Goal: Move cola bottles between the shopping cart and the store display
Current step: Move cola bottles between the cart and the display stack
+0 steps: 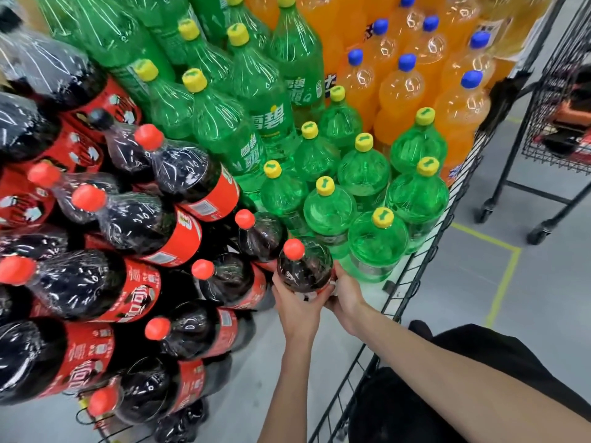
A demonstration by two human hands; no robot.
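We held one cola bottle (304, 266) upright between both hands, low at the front edge of the display. Our left hand (295, 306) cupped its lower body from the near side, fingers (277, 284) curled round the red label, while our right hand (343, 290) gripped the opposite flank, its fingers wrapped behind the bottle and mostly hidden. The bottle's red cap (294, 249) pointed up toward us. It stood just beside the green soda bottles (377, 247) on its right and close to other cola bottles (224, 279) on its left; whether its base rested on anything we could not tell. Shrink-wrapped cola packs (105, 282) lay stacked on their sides to the left. Orange soda bottles (403, 91) filled the far right of the display, bounded by a black wire frame (412, 282). A wire cart (556, 129) stood on the grey floor (479, 282) further right.
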